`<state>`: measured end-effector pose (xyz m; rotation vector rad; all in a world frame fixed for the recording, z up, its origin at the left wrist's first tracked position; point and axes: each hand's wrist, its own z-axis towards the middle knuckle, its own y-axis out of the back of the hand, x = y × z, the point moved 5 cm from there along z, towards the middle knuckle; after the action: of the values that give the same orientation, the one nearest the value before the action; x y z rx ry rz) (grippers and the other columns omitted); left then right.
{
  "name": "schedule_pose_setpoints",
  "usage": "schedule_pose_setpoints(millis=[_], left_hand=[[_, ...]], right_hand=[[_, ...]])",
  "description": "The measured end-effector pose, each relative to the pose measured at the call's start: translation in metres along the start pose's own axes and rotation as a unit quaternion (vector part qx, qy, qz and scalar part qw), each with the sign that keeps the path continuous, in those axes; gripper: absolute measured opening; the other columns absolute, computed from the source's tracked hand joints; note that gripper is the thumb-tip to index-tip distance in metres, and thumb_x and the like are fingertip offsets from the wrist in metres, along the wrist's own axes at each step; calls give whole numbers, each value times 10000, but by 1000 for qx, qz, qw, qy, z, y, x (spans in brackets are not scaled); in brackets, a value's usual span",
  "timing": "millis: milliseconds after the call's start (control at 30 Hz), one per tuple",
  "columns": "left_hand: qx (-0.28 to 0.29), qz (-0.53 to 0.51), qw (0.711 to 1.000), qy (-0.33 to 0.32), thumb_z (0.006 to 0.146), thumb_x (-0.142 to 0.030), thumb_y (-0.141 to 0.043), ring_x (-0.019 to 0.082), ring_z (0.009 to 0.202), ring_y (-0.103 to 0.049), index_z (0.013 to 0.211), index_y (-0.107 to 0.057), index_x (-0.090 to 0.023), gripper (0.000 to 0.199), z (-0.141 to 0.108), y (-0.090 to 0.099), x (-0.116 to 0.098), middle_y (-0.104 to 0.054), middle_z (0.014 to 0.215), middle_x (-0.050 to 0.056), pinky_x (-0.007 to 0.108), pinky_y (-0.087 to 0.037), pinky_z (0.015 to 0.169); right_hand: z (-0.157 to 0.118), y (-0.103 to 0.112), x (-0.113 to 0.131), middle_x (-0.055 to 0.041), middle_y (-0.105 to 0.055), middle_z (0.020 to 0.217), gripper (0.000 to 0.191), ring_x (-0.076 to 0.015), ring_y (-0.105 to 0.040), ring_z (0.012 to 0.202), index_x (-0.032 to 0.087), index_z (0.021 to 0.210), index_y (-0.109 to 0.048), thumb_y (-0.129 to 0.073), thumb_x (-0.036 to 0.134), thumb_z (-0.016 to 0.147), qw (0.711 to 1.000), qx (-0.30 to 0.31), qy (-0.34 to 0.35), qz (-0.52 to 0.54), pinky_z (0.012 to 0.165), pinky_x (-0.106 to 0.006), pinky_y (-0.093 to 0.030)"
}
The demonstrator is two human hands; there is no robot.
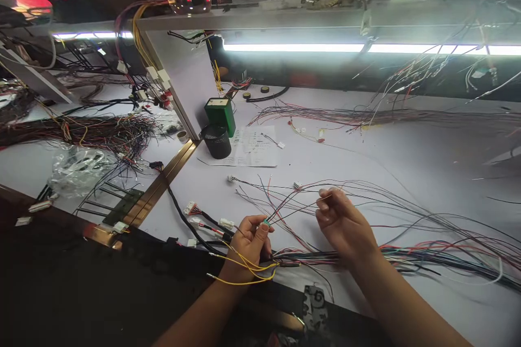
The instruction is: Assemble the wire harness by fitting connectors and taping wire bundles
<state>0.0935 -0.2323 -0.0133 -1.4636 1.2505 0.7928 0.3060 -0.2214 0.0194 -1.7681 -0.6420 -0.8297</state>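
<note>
My left hand (249, 241) pinches a small green connector (265, 223) between thumb and fingers, with red and dark wires running out of it. To the right, my right hand (345, 222) is raised above the table with its fingers curled in. A thin dark wire (295, 210) stretches from the connector to the fingertips of that hand, which close on it. Yellow wires (248, 267) with bare terminals loop over my left wrist. Below the hands lies a thick bundle of wires (317, 256), stretching off to the right.
White multi-pin connectors (190, 207) lie left of my left hand. Behind stand a black mesh cup (216, 142) and a green box (221, 116), beside a printed sheet (252, 160). More wires (309, 114) stretch along the back, under a lit shelf (260, 20).
</note>
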Motion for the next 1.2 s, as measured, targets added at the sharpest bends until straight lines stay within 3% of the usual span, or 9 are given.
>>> schedule_pose_setpoints(millis=[200,367,467,533,633,700,967,1100,1200], left_hand=[[-13,-26,1000,-6,714,-503,-702,41,412,-494,939,-535,-164,440,-2,2,0,-623,766,-9,181,-400,387],[-27,-42,999,-5,729,-473,-702,38,424,-491,971,-527,-177,420,-3,3,0,-641,822,1,185,-412,397],[-41,-37,998,-2,723,-466,-708,42,429,-484,984,-527,-174,432,-5,2,0,-643,772,-8,184,-414,405],[-38,-27,999,-3,733,-454,-703,54,425,-474,991,-530,-168,422,-5,2,1,-603,615,-42,181,-413,424],[-27,-9,1000,2,724,-462,-706,68,421,-466,989,-539,-160,435,-4,3,4,-528,472,-73,181,-400,444],[-26,-1,1000,6,686,-494,-724,72,422,-469,981,-551,-160,478,-3,5,7,-533,472,-68,183,-388,445],[10,22,1000,5,740,-413,-706,64,461,-481,998,-587,-178,368,-5,5,5,-532,514,-65,183,-399,494],[2,33,999,-30,726,-391,-718,39,484,-506,944,-610,-187,317,-5,5,1,-631,853,6,181,-412,470],[-2,41,998,-45,721,-394,-718,29,491,-518,909,-614,-185,300,-5,4,0,-598,1055,35,191,-438,463]], right_hand=[[12,45,20,15,-551,783,141,-65,-464,553,208,791,-557,-688,255,764,995,-81,-32,39,432,-151,-442],[7,64,22,13,-616,769,438,-82,-527,570,230,1033,-563,-775,183,652,991,-92,-63,-67,462,-156,-463],[4,73,24,-14,-654,762,378,-101,-541,539,216,1021,-569,-745,337,709,975,-86,-93,-181,441,-190,-439],[1,74,24,-29,-643,662,360,-108,-511,470,183,901,-605,-620,528,796,933,-58,-134,-329,397,-208,-388],[-6,60,26,-6,-572,522,478,-101,-462,422,175,722,-610,-503,629,828,848,-2,-118,-516,409,-222,-366],[-13,37,23,9,-576,558,416,-104,-485,457,190,772,-641,-535,588,828,828,46,-60,-555,464,-233,-405],[-39,-51,-13,-14,-665,733,216,-151,-588,663,248,973,-701,-556,366,865,809,189,114,-545,633,-271,-465],[-29,-50,-20,7,-608,628,231,-133,-536,560,237,926,-706,-536,383,870,804,161,75,-568,536,-255,-422],[-24,-44,-29,19,-589,606,291,-112,-513,481,220,992,-683,-556,441,851,849,148,-29,-506,482,-241,-412]])
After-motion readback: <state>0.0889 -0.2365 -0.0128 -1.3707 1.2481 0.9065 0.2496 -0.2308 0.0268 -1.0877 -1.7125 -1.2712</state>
